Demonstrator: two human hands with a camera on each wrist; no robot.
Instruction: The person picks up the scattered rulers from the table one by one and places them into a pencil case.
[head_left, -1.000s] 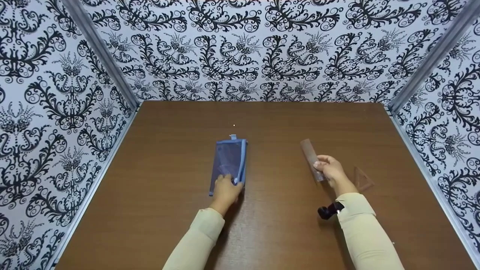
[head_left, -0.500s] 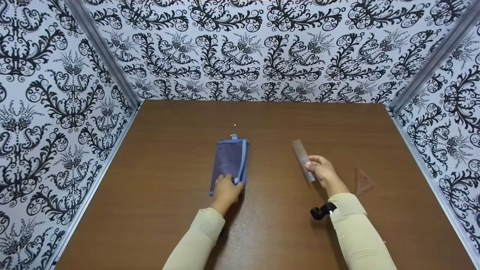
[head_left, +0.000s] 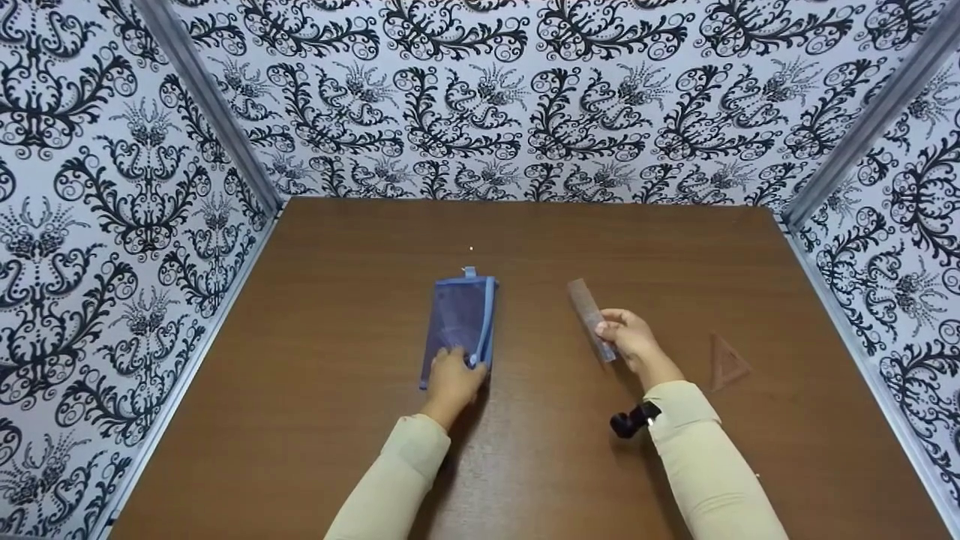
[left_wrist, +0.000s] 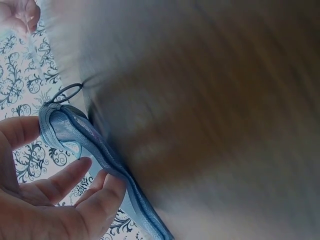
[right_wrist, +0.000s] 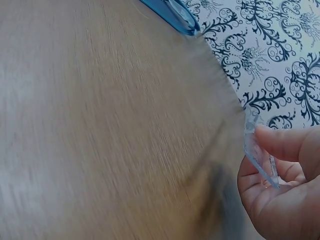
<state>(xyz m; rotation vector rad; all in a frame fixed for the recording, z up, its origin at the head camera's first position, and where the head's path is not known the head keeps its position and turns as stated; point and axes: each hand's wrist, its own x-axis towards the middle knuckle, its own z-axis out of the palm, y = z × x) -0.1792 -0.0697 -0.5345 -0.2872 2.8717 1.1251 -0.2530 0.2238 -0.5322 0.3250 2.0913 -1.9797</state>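
Note:
A blue mesh zip pouch [head_left: 459, 311] with a small tab at its far end lies left of the table's middle. My left hand [head_left: 454, 381] grips its near end by the zipped side; in the left wrist view the fingertips curl against the edge of the pouch [left_wrist: 100, 148]. A clear plastic ruler [head_left: 585, 304], tilted with its far end leftward, is pinched between thumb and fingers of my right hand [head_left: 632, 341]. The right wrist view shows the ruler [right_wrist: 256, 156] nearly end-on, held above the tabletop.
A clear triangular set square [head_left: 717, 361] lies flat on the brown table [head_left: 337, 300], right of the right hand. Patterned walls [head_left: 480, 97] close off the back and both sides. A black device [head_left: 634, 420] is strapped at the right wrist.
My right hand has moved left with the ruler, closer to the pouch and away from the set square. The left hand and the pouch have stayed in place.

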